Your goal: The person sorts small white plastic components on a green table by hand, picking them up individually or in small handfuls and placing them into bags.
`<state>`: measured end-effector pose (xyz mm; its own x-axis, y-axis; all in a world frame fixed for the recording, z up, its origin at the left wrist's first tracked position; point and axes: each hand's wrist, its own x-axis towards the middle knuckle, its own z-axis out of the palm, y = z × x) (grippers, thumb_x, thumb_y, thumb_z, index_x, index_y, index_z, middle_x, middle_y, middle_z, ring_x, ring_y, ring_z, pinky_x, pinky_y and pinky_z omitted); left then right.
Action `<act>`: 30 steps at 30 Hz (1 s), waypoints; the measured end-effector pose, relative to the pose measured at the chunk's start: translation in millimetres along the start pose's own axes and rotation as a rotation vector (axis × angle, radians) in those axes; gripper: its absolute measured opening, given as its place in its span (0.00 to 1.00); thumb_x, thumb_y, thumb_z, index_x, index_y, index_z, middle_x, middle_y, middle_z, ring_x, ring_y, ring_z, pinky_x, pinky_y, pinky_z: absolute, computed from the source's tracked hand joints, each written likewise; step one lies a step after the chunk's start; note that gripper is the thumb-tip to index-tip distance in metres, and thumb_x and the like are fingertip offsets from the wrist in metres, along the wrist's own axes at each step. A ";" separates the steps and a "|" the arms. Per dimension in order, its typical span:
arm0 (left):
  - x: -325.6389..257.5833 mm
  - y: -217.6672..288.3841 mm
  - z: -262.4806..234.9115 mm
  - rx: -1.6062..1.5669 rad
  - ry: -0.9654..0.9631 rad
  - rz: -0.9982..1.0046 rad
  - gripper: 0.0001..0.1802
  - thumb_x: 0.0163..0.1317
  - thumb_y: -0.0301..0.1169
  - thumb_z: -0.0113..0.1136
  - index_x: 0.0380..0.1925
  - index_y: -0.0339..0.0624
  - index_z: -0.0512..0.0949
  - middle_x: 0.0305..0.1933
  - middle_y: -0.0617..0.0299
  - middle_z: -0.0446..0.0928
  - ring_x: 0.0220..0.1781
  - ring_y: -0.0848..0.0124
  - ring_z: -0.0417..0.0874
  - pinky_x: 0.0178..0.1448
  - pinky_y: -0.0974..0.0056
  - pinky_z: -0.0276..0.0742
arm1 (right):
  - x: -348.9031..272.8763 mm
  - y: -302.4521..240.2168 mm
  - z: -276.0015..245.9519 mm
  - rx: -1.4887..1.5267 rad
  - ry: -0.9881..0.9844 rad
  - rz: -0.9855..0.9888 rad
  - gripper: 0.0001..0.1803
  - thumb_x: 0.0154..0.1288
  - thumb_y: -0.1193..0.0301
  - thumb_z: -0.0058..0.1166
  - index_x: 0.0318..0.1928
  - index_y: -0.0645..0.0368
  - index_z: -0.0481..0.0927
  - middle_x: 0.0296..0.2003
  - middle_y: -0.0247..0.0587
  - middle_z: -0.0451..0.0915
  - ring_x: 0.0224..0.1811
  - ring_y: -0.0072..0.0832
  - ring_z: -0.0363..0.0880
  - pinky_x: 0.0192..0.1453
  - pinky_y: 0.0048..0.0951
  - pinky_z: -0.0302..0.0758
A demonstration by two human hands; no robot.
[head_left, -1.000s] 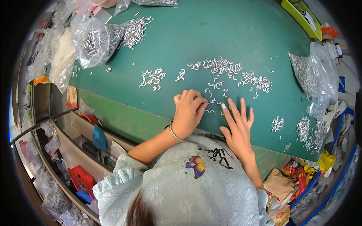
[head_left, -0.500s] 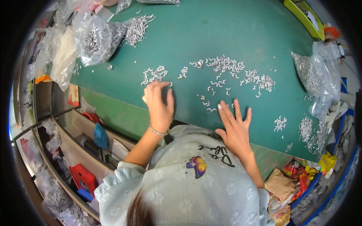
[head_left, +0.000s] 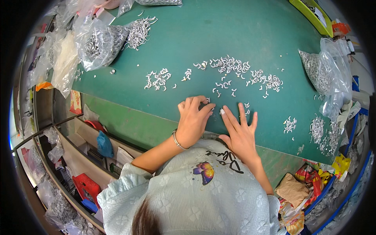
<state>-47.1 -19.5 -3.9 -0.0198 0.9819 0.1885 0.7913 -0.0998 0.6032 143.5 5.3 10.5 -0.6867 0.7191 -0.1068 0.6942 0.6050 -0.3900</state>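
Small silver crescent-shaped metal pieces lie in loose clusters on the green tabletop. My left hand (head_left: 194, 120) is bent over the table near its front edge, thumb and forefinger brought together by a few of these pieces; whether one is between the fingertips is too small to tell. Beside it, my right hand (head_left: 242, 137) rests flat with fingers spread, and a few crescents (head_left: 246, 105) show around its fingertips. Beyond the hands lies the largest nearby cluster (head_left: 229, 64), with another group (head_left: 270, 80) to its right. A separate cluster (head_left: 158, 79) sits farther left.
A clear bag of metal pieces (head_left: 102, 45) spills a pile (head_left: 139, 33) at the far left. Another filled bag (head_left: 319, 72) stands at the right, with small piles (head_left: 317, 129) nearer. A yellow-green tray (head_left: 313, 17) is at the far right corner. Shelving (head_left: 84, 156) is below left.
My left hand has moved right and nearer from the left cluster to beside my right hand, its thumb and forefinger closing together. My right hand stays spread, nearly in place.
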 end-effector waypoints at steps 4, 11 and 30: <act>-9.2 -0.3 -0.6 -0.065 -0.056 -0.007 0.17 0.54 0.23 0.62 0.45 0.47 0.80 0.46 0.61 0.71 0.48 0.61 0.70 0.52 0.58 0.59 | -17.1 -0.1 0.4 0.000 -0.092 -0.026 0.39 0.54 0.52 0.60 0.66 0.52 0.68 0.71 0.29 0.57 0.76 0.46 0.46 0.66 0.73 0.45; -22.6 6.1 -8.1 -0.116 -0.037 -0.003 0.18 0.52 0.25 0.64 0.45 0.46 0.79 0.47 0.61 0.72 0.49 0.61 0.71 0.52 0.58 0.61 | -1.0 -3.8 -3.5 0.144 0.104 0.031 0.32 0.62 0.59 0.54 0.65 0.56 0.68 0.71 0.36 0.58 0.76 0.49 0.45 0.69 0.71 0.38; -7.6 -83.1 -38.8 0.144 0.347 -0.074 0.11 0.50 0.21 0.66 0.35 0.43 0.81 0.39 0.62 0.75 0.39 0.64 0.73 0.45 0.62 0.62 | -11.6 12.6 -2.8 -0.175 -0.017 0.174 0.41 0.57 0.56 0.60 0.69 0.54 0.62 0.73 0.29 0.54 0.76 0.41 0.45 0.70 0.69 0.42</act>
<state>-136.4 -24.9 -25.4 -0.2666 0.8702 0.4143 0.8571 0.0175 0.5149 160.8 5.5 9.4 -0.5563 0.8125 -0.1743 0.8279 0.5238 -0.2006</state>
